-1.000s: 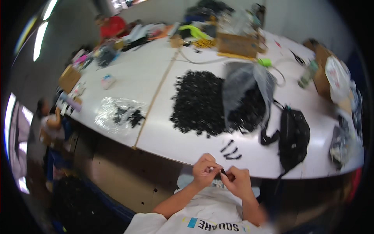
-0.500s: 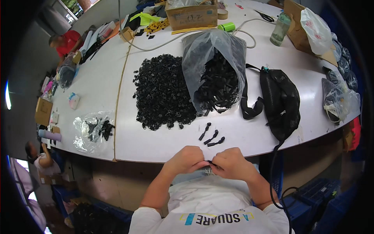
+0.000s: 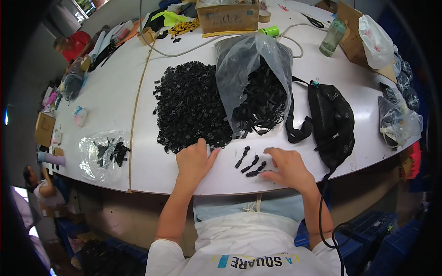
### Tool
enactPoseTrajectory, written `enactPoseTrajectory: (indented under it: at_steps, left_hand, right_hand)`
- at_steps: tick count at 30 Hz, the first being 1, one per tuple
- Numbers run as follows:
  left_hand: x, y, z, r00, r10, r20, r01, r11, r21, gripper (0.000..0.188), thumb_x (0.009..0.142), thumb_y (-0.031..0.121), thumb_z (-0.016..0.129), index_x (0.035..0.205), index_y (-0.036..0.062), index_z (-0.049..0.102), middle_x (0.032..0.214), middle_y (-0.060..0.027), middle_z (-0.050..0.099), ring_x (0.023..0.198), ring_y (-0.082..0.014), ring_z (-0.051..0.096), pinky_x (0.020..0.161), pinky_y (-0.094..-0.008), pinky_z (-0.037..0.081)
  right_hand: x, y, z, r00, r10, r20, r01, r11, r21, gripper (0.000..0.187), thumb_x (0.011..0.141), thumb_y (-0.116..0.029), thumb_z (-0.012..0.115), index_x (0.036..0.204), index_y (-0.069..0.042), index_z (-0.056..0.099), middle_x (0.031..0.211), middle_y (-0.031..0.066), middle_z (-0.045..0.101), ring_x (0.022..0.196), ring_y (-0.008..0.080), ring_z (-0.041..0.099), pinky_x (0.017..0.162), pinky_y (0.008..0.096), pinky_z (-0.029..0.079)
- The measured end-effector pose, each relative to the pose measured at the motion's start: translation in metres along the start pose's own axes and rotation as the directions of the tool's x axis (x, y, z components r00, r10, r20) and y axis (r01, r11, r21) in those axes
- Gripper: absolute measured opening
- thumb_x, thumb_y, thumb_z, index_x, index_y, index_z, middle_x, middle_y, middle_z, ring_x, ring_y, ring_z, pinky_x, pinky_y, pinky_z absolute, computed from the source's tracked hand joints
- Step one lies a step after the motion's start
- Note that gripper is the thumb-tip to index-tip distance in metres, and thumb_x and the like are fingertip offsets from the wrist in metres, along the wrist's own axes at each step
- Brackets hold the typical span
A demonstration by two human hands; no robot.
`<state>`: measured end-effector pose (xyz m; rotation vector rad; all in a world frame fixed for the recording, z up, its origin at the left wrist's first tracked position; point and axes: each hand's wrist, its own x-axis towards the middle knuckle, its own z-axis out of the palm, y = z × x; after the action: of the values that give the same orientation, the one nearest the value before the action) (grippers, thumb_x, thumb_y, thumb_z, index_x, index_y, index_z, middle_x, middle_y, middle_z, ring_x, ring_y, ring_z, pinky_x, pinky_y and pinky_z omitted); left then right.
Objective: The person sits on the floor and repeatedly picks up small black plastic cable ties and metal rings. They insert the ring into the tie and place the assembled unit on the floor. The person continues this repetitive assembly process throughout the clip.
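Lying at the fingertips of the left hand (image 3: 194,161), its thumb spread wide, is a pile of black clips (image 3: 191,106); three black zipper pulls (image 3: 249,165) lie between the hands, just beside the right hand's (image 3: 290,168) parted thumb and fingers.

Lettering I saw from afar
I made out dark print (image 3: 257,262) on a white shirt (image 3: 248,232) and handwriting (image 3: 231,13) on a cardboard box (image 3: 216,26).

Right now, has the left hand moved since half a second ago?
Yes: the left hand has moved forward and left, to the near edge of the black pile.
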<state>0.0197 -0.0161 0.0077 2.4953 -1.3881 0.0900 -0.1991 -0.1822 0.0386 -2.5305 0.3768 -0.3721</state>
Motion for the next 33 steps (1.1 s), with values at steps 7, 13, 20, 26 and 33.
enactPoseTrajectory:
  at_steps: [7,13,20,26,33]
  left_hand:
    - [0.01,0.009,0.002,0.999,0.045,0.007,-0.045,0.999,0.026,0.023,0.077,0.023,0.068,0.074,0.0059,0.052,0.059,-0.0103,0.06,0.052,-0.0315,0.061,0.049,-0.0437,0.048]
    - [0.004,-0.005,-0.002,0.992,0.105,0.076,-0.103,0.994,-0.03,0.017,0.074,0.017,0.065,0.076,0.0054,0.053,0.061,-0.0117,0.06,0.055,-0.0323,0.061,0.051,-0.0441,0.048]
    - [0.011,-0.006,-0.024,0.975,0.22,-0.026,-0.22,0.945,-0.241,0.01,0.077,0.011,0.069,0.078,0.0045,0.061,0.064,-0.0102,0.061,0.055,-0.0267,0.061,0.052,-0.0365,0.047]
    - [0.087,0.024,-0.083,0.973,0.184,-0.14,-0.231,0.705,-0.671,0.006,0.079,0.003,0.07,0.079,-0.0005,0.065,0.066,-0.0047,0.063,0.06,-0.0086,0.063,0.052,-0.0226,0.046]
    - [0.113,0.013,-0.043,0.948,0.297,0.112,0.038,0.246,-0.969,0.006,0.087,-0.001,0.061,0.092,-0.0034,0.058,0.083,-0.0105,0.066,0.078,-0.0197,0.071,0.061,-0.0242,0.055]
  right_hand:
    - [0.065,0.015,0.01,0.975,0.211,0.065,-0.167,0.898,-0.408,0.025,0.077,-0.01,0.066,0.097,0.001,0.056,0.077,0.0165,0.066,0.069,0.0335,0.067,0.058,0.0427,0.052]
    - [0.076,0.023,0.017,0.983,0.15,0.107,-0.094,0.906,-0.413,0.013,0.078,-0.006,0.058,0.089,0.001,0.055,0.069,0.0188,0.064,0.067,0.037,0.066,0.059,0.045,0.052]
    - [0.078,0.032,-0.004,0.966,0.08,-0.248,-0.071,0.997,0.043,0.012,0.085,-0.011,0.061,0.086,-0.004,0.052,0.06,0.0156,0.058,0.058,0.0361,0.06,0.055,0.0446,0.044]
    - [0.11,0.035,0.0,0.88,0.187,-0.436,-0.12,0.977,0.176,0.015,0.077,-0.007,0.065,0.079,-0.004,0.05,0.056,0.0128,0.055,0.053,0.0332,0.058,0.053,0.0415,0.044]
    - [0.097,0.026,-0.01,0.979,0.202,-0.015,-0.069,0.401,0.913,0.01,0.081,0.004,0.045,0.088,-0.003,0.047,0.071,0.0041,0.053,0.062,0.0076,0.052,0.052,0.0222,0.039]
